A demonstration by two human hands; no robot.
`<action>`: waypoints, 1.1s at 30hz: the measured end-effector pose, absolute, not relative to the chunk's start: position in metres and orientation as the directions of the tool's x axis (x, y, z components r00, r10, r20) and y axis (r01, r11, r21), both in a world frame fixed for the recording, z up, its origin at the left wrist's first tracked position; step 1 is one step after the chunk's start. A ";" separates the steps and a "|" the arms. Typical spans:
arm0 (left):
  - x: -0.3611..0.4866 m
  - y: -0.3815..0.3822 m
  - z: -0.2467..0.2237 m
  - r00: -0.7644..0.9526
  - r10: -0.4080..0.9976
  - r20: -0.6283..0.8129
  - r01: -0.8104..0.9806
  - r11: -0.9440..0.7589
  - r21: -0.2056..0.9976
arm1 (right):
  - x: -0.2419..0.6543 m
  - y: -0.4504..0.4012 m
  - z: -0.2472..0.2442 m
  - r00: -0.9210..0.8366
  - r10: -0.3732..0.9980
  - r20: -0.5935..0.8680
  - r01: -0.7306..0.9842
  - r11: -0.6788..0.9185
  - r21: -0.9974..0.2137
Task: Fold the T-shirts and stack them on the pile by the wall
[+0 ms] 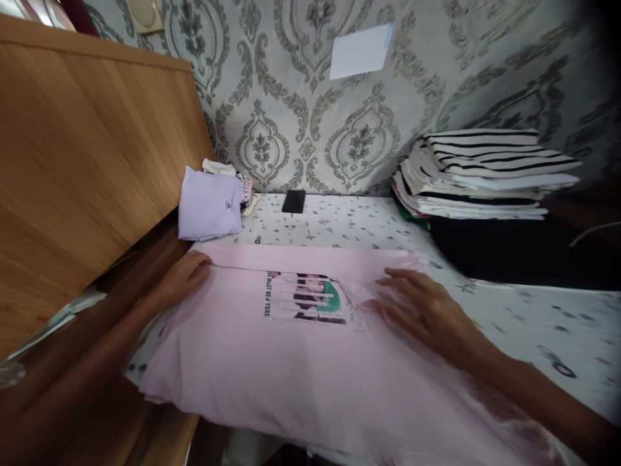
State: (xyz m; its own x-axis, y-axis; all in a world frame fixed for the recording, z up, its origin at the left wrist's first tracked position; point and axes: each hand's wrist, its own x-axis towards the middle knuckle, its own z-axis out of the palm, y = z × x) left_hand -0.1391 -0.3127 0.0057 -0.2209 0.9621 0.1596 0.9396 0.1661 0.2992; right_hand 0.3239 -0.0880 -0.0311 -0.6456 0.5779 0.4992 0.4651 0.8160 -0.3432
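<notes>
A pale pink T-shirt lies spread in front of me, its far side folded over in a long strip. A printed picture with lettering shows on its middle, partly covered by the folded strip. My left hand is closed at the left end of the fold, fingers together on the cloth. Over the right part of the shirt, my right hand is open with fingers apart, by a turned-over flap of the cloth. It is slightly blurred, and whether all its fingertips touch the cloth I cannot tell.
Folded lilac clothing lies back left beside a wooden cabinet. A small black flat object rests near the wall. At the right stand a stack of folded clothes and a black cloth on the patterned white sheet.
</notes>
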 end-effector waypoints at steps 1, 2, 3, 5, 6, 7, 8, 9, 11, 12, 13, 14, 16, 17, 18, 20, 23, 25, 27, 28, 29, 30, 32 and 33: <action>-0.135 -0.322 0.000 -0.192 0.965 0.178 0.951 0.138 0.276 | 0.325 -0.100 -0.036 -0.682 0.533 0.501 0.429 0.846 -0.317; -0.133 -0.329 -0.004 -0.187 0.962 0.198 0.962 0.138 0.238 | 0.327 -0.109 -0.041 -0.705 0.510 0.493 0.411 0.860 -0.303; -0.134 -0.335 -0.007 -0.206 0.955 0.213 0.967 0.165 0.193 | 0.328 -0.116 -0.046 -0.713 0.506 0.485 0.409 0.862 -0.299; -0.141 -0.342 -0.008 -0.278 0.938 0.208 0.958 0.253 0.138 | 0.332 -0.121 -0.054 -0.706 0.521 0.479 0.418 0.853 -0.311; -0.146 -0.342 -0.005 -0.314 0.930 0.190 0.947 0.292 0.135 | 0.333 -0.120 -0.058 -0.702 0.528 0.478 0.420 0.849 -0.321; -0.150 -0.341 -0.001 -0.338 0.926 0.165 0.938 0.318 0.140 | 0.334 -0.118 -0.061 -0.699 0.531 0.479 0.416 0.846 -0.332; -0.154 -0.338 0.003 -0.357 0.923 0.142 0.930 0.337 0.150 | 0.334 -0.116 -0.064 -0.694 0.535 0.482 0.411 0.844 -0.345; -0.155 -0.334 0.008 -0.375 0.918 0.125 0.921 0.354 0.161 | 0.334 -0.114 -0.065 -0.687 0.541 0.485 0.406 0.840 -0.360; -0.152 -0.323 0.017 -0.413 0.902 0.124 0.903 0.389 0.182 | 0.333 -0.114 -0.063 -0.675 0.561 0.480 0.405 0.825 -0.395; -0.148 -0.317 0.019 -0.434 0.891 0.134 0.892 0.404 0.200 | 0.332 -0.116 -0.059 -0.671 0.575 0.468 0.409 0.814 -0.414; -0.143 -0.312 0.020 -0.445 0.883 0.146 0.885 0.410 0.218 | 0.332 -0.120 -0.055 -0.673 0.590 0.447 0.415 0.800 -0.433; -0.138 -0.306 0.019 -0.447 0.881 0.156 0.884 0.408 0.230 | 0.332 -0.125 -0.050 -0.677 0.604 0.420 0.424 0.787 -0.449; -0.132 -0.297 0.012 -0.360 0.917 0.173 0.923 0.324 0.207 | 0.331 -0.133 -0.042 -0.685 0.623 0.378 0.437 0.766 -0.471; -0.132 -0.293 0.006 -0.287 0.944 0.164 0.952 0.262 0.158 | 0.331 -0.135 -0.040 -0.677 0.635 0.372 0.451 0.758 -0.472; -0.133 -0.290 -0.001 -0.250 0.956 0.153 0.965 0.232 0.125 | 0.331 -0.137 -0.040 -0.663 0.650 0.371 0.471 0.747 -0.469; -0.137 -0.286 -0.011 -0.233 0.964 0.125 0.970 0.222 0.099 | 0.331 -0.138 -0.041 -0.654 0.662 0.365 0.491 0.739 -0.461; -0.141 -0.286 -0.014 -0.264 0.958 0.113 0.963 0.255 0.086 | 0.332 -0.139 -0.039 -0.635 0.670 0.386 0.478 0.732 -0.485; -0.141 -0.288 -0.009 -0.272 0.955 0.117 0.962 0.265 0.073 | 0.332 -0.139 -0.035 -0.596 0.702 0.390 0.469 0.699 -0.540; -0.134 -0.287 -0.002 -0.279 0.952 0.123 0.960 0.272 0.067 | 0.332 -0.140 -0.032 -0.549 0.749 0.371 0.469 0.643 -0.606; -0.127 -0.286 0.001 -0.278 0.952 0.127 0.960 0.270 0.076 | 0.332 -0.141 -0.030 -0.531 0.769 0.356 0.468 0.616 -0.634; -0.116 -0.282 0.004 -0.264 0.955 0.133 0.962 0.252 0.103 | 0.332 -0.141 -0.028 -0.518 0.785 0.339 0.467 0.592 -0.657; -0.101 -0.278 0.008 -0.232 0.963 0.134 0.965 0.211 0.157 | 0.331 -0.140 -0.027 -0.510 0.797 0.324 0.464 0.573 -0.676; -0.061 -0.267 0.013 -0.128 0.981 0.145 0.942 0.074 0.328 | 0.331 -0.139 -0.026 -0.501 0.811 0.302 0.453 0.543 -0.707; -0.037 -0.260 0.016 -0.061 0.986 0.153 0.901 -0.012 0.433 | 0.330 -0.138 -0.026 -0.498 0.816 0.295 0.445 0.532 -0.720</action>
State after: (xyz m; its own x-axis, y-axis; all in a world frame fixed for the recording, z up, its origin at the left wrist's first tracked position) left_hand -0.0368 -0.2599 0.0157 -0.0608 0.9863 0.1532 0.9013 -0.0116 0.4330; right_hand 0.3304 -0.1380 -0.0256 -0.4978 0.8156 0.2950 0.4448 0.5321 -0.7204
